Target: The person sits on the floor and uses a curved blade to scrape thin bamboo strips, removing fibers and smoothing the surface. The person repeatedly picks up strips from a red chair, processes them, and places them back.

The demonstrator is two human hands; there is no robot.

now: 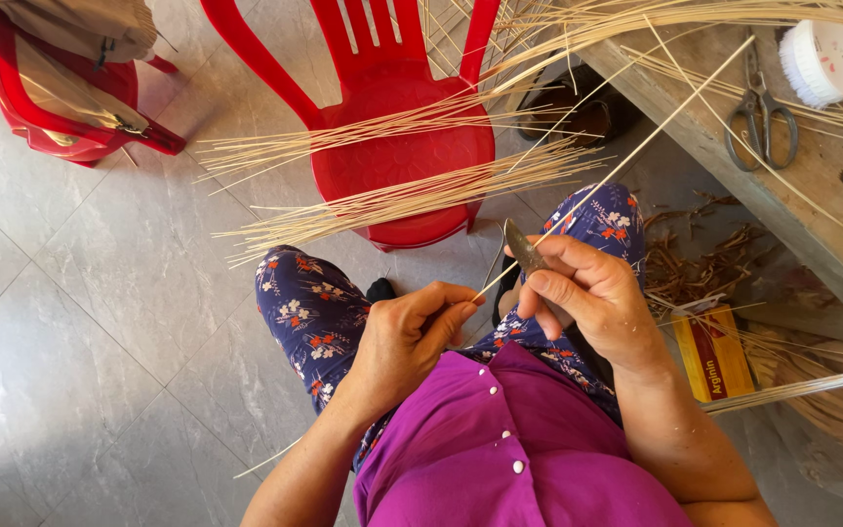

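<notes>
My right hand (592,293) grips a small knife (523,247), its dark blade pointing up and left. A long thin reed strip (626,156) runs from the upper right down across the blade to my left hand (412,332), which pinches its near end between thumb and fingers. Both hands are above my lap, over blue flowered trousers (304,312) and a purple shirt (500,439).
Bundles of pale reed strips (392,200) lie across a red plastic chair (397,127). A wooden bench (812,185) at right bears scissors (761,112) and a white brush (826,59). Shavings (695,259) and a yellow box (712,356) lie on the floor. Another red chair (60,88) stands upper left.
</notes>
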